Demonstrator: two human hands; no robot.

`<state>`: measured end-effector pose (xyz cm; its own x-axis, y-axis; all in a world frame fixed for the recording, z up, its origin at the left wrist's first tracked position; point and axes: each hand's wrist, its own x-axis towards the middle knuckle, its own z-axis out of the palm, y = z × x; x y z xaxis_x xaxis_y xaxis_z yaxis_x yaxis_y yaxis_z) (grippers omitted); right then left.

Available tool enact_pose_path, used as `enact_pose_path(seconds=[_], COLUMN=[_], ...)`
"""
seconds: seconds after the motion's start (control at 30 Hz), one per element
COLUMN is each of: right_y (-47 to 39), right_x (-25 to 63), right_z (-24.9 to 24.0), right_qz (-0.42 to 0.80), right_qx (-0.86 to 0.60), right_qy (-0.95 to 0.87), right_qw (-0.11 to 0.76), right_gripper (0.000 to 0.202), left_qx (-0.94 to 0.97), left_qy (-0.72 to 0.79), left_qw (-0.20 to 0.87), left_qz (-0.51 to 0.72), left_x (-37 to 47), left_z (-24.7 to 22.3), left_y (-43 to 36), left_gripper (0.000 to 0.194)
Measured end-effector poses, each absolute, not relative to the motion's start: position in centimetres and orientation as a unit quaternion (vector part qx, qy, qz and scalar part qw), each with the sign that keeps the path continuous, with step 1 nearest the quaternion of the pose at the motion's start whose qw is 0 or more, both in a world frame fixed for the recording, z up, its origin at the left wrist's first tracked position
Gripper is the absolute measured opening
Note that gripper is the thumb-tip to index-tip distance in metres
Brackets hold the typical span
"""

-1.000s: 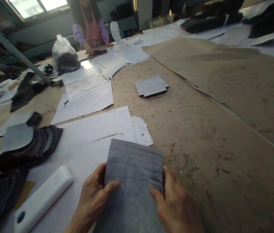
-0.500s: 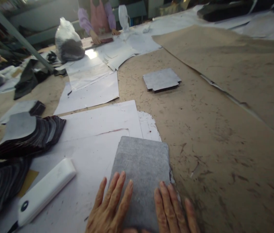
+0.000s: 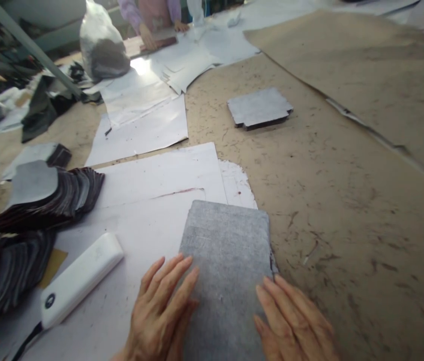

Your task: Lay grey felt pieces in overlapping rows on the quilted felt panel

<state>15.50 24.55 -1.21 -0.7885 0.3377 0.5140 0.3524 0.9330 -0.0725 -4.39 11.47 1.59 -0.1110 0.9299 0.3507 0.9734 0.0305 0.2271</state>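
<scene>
A grey fabric-like panel (image 3: 227, 260) lies on white paper (image 3: 140, 225) in front of me, its right edge reaching onto the brown table covering. My left hand (image 3: 163, 306) rests at the panel's left edge, fingers stretched out, the fingertips over its surface. At the right edge, my right hand (image 3: 290, 321) touches the panel with fingers extended and slightly bent. Neither hand is wrapped round anything. To the left of my left hand lies a white oblong device (image 3: 82, 281) with a round dark button and a black cord.
Stacks of dark curved pieces (image 3: 57, 200) stand at the left. A grey notched stack (image 3: 260, 108) sits farther back on the brown covering (image 3: 347, 210). Beyond are a filled plastic bag (image 3: 102, 45) and another person's hands (image 3: 148, 37) over a dark red piece.
My hands have moved apart, from lying on the panel's surface to its left and right edges. The view has tilted down a little, so more of the panel shows.
</scene>
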Motion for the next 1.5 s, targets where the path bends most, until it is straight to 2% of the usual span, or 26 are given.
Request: enact_pose_path(seconds=[0.13, 0.23, 0.3, 0.37, 0.47, 0.6, 0.73, 0.9, 1.03, 1.2, 1.3, 1.5], right_y=[25.4, 25.1, 24.8, 25.0, 26.1, 28.1, 29.3, 29.7, 29.4, 28.2, 27.7, 27.8], right_x=[12.9, 11.6, 11.5, 11.7, 11.7, 10.6, 9.6, 9.6, 9.5, 10.1, 10.8, 10.9], right_z=[-0.6, -1.1, -1.6, -1.8, -1.4, -0.3, 0.5, 0.6, 0.9, 0.7, 0.1, -0.2], right_qz=[0.001, 0.003, -0.003, -0.010, -0.013, 0.021, 0.069, 0.155, 0.161, 0.208, 0.243, 0.243], right_qx=[-0.257, -0.254, -0.247, -0.241, -0.247, -0.279, -0.293, -0.344, -0.412, -0.525, -0.536, -0.511], right_qy=[-0.930, -0.939, -0.944, -0.946, -0.933, -0.909, -0.914, -0.901, -0.876, -0.805, -0.787, -0.805], right_qw=[0.262, 0.233, 0.219, 0.217, 0.261, 0.307, 0.271, 0.214, 0.195, 0.183, 0.185, 0.177], right_gripper=[0.048, 0.055, 0.053, 0.050, 0.042, 0.027, 0.023, 0.008, 0.011, 0.026, 0.026, 0.025], left_qx=[-0.668, -0.667, -0.670, -0.675, -0.663, -0.626, -0.600, -0.564, -0.533, -0.418, -0.368, -0.332], left_qy=[-0.733, -0.743, -0.741, -0.736, -0.740, -0.759, -0.784, -0.804, -0.818, -0.867, -0.876, -0.890], left_qw=[0.043, 0.011, -0.001, -0.002, 0.004, -0.016, -0.090, -0.161, -0.184, -0.238, -0.264, -0.261], left_qz=[-0.122, -0.052, -0.034, -0.046, -0.112, -0.179, -0.130, -0.099, -0.112, -0.131, -0.169, -0.174], left_x=[-4.8, -4.8, -4.8, -5.1, -5.9, -7.1, -8.0, -8.8, -8.9, -8.3, -8.0, -8.0], left_z=[1.8, 0.7, 0.1, -0.1, 0.2, 1.2, 2.8, 4.0, 3.9, 3.7, 3.5, 3.0], left_y=[13.7, 13.9, 13.6, 13.5, 14.0, 15.8, 17.7, 19.2, 19.3, 18.1, 17.3, 17.3], left_gripper=[0.051, 0.072, 0.078, 0.070, 0.047, 0.037, 0.035, 0.028, 0.019, 0.023, 0.017, 0.027])
